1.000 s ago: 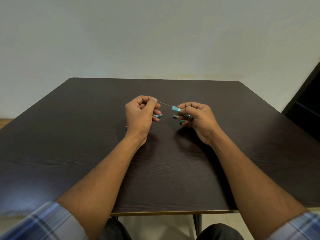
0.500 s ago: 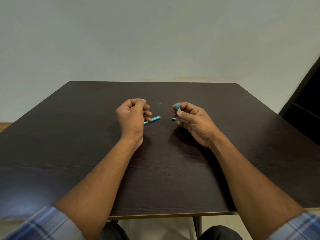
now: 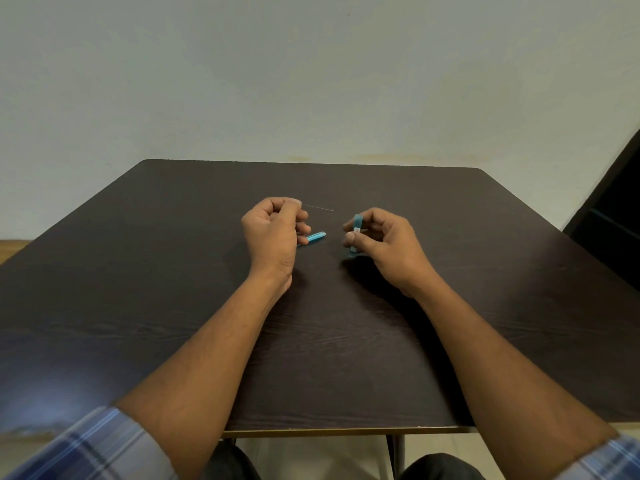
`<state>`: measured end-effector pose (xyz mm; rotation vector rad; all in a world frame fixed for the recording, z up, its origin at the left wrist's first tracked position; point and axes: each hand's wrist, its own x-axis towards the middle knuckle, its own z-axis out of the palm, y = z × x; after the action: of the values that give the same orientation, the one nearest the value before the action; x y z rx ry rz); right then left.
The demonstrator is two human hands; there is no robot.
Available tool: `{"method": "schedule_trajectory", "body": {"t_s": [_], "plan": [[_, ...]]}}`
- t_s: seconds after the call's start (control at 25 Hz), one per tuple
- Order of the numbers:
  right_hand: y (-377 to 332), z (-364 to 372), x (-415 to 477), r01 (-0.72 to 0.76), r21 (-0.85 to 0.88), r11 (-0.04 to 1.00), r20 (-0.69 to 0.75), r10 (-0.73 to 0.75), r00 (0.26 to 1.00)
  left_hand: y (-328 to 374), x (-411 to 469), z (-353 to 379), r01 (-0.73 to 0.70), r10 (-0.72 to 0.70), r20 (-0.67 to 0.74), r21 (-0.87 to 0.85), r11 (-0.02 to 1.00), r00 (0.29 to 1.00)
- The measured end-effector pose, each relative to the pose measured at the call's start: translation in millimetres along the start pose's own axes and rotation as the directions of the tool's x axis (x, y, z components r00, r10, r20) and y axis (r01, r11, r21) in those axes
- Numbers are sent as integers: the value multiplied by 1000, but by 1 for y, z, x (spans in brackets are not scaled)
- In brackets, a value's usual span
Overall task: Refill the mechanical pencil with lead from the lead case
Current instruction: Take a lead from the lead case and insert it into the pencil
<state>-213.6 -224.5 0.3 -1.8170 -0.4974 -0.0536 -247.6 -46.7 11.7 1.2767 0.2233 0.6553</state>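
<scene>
My left hand [image 3: 272,233] pinches a thin grey lead [image 3: 318,207] between thumb and forefinger; the lead points right, above the table. The lower fingers of that hand also hold a blue mechanical pencil [image 3: 314,236], whose end sticks out to the right. My right hand [image 3: 384,244] grips the small teal lead case [image 3: 356,233], which stands nearly upright just above the table. A gap separates the two hands.
The dark wooden table [image 3: 173,306] stands against a pale wall. A dark piece of furniture [image 3: 609,216] is at the right edge. My knees show below the table's front edge.
The lead has come out of the case and moved left with my left hand. The hands have drawn apart, and my right hand has turned the case upright.
</scene>
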Motion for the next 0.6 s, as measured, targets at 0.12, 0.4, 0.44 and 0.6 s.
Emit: {"method": "schedule_trajectory", "body": {"t_s": [0.12, 0.4, 0.44, 0.6], "plan": [[0, 0, 0, -13, -60, 998, -5, 12, 1000, 0, -1, 0, 3, -3, 4, 14, 1000, 1000], [-3, -2, -1, -65, -103, 993, 34, 68, 997, 0, 0, 0, 14, -14, 8, 36, 999, 1000], [-3, -1, -1, -56, -125, 991, 38, 61, 997, 0, 0, 0, 17, -17, 11, 38, 999, 1000], [-1, 1, 2, -37, -207, 978, -24, 33, 999, -1, 0, 2, 27, -29, 22, 59, 998, 999]]}}
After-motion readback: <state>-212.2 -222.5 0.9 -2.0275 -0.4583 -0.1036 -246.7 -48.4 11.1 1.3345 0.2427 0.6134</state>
